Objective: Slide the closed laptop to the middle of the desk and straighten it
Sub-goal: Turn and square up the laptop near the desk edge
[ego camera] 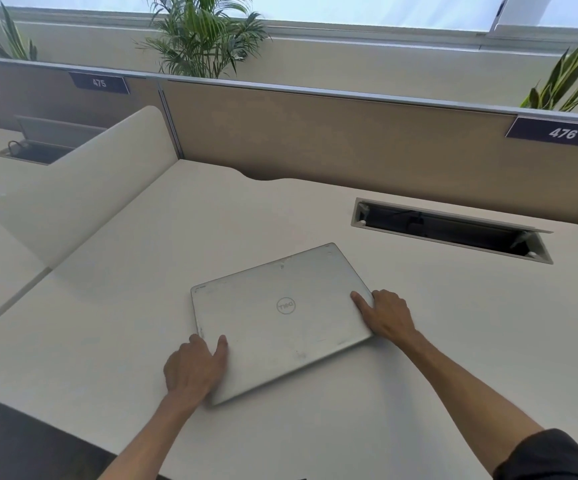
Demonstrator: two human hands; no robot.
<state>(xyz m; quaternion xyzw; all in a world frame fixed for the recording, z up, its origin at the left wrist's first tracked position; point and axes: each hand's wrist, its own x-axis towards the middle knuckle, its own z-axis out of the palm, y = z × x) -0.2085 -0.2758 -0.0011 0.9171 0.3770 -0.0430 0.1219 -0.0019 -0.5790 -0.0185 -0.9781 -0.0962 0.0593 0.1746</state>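
A closed silver laptop (282,317) with a round logo on its lid lies flat on the white desk (436,341), turned at an angle to the desk's edges. My left hand (195,368) grips its near left corner, thumb on the lid and fingers curled along the edge. Over at the right side, my right hand (386,315) holds the edge, thumb pressed on the lid and fingers wrapped around the side.
An open cable slot (453,230) is cut into the desk behind and right of the laptop. A tan partition (315,133) closes the back, and a white rounded divider (83,181) stands at the left. The desk's near edge (73,431) runs at lower left.
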